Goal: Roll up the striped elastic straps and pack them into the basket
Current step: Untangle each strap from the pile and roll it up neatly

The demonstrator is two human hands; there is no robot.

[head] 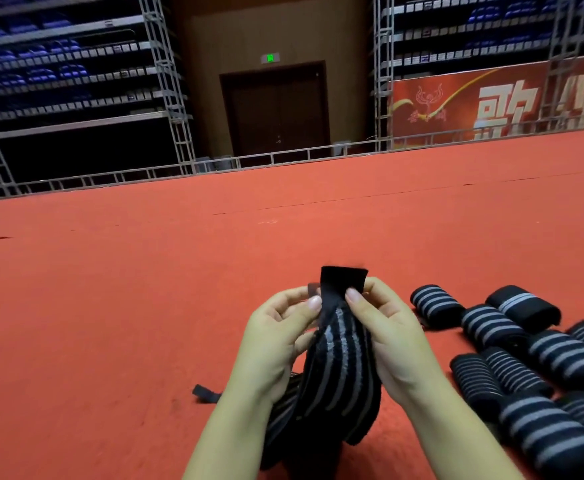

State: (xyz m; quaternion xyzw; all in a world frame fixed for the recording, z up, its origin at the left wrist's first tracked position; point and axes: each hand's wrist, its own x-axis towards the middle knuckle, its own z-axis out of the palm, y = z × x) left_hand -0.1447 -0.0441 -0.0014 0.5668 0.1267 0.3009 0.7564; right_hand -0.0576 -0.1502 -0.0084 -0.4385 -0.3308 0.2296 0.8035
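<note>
Red carpet (110, 289) before tiered seating (58, 71)

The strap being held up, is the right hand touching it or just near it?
Touching. The head view shows the right hand pinching the strap near its plain black end, thumb pressed against the fabric.

A red carpet (145, 289) is spread across the whole floor. At twelve o'clock a dark double door (276, 112) is set in a brown wall, with a green exit sign (270, 58) above it. Grey metal scaffolding (166, 81) with tiers of blue seats (41, 50) is seen at ten o'clock, and a red banner (491, 105) with large white characters at two o'clock.
</note>
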